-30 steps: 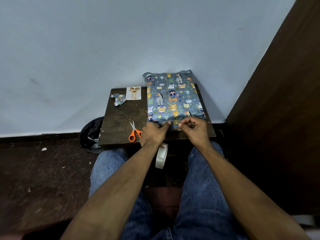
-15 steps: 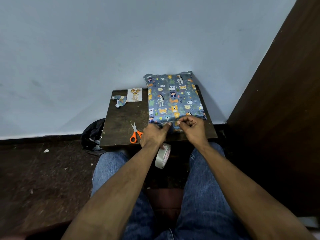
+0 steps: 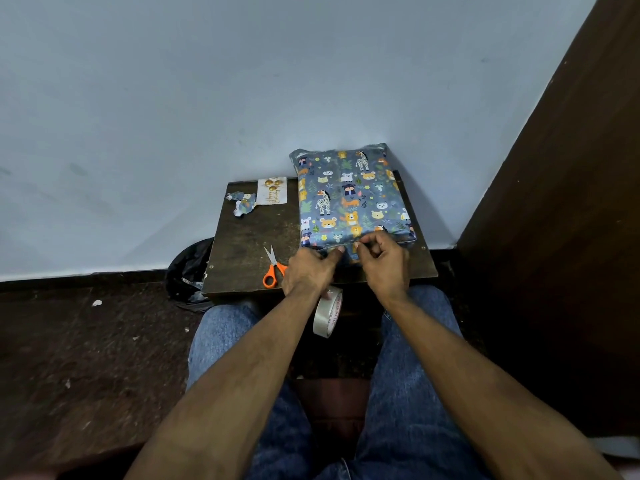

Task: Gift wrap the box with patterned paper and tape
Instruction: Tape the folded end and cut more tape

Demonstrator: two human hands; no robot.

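Two hands work the near edge of the wrapped box (image 3: 351, 199), glossy animal-print paper: left hand (image 3: 309, 270) presses a thumb on the seam with a tape roll (image 3: 328, 311) dangling below, right hand (image 3: 382, 259) pinches the paper fold. Box lies on the scuffed dark wooden desk (image 3: 249, 244) against a pale blue wall, orange-handled scissors (image 3: 272, 268) beside.

blue animal-print wrapped box (image 3: 349, 195), orange-handled scissors (image 3: 273, 270), dark brown table (image 3: 252, 237).
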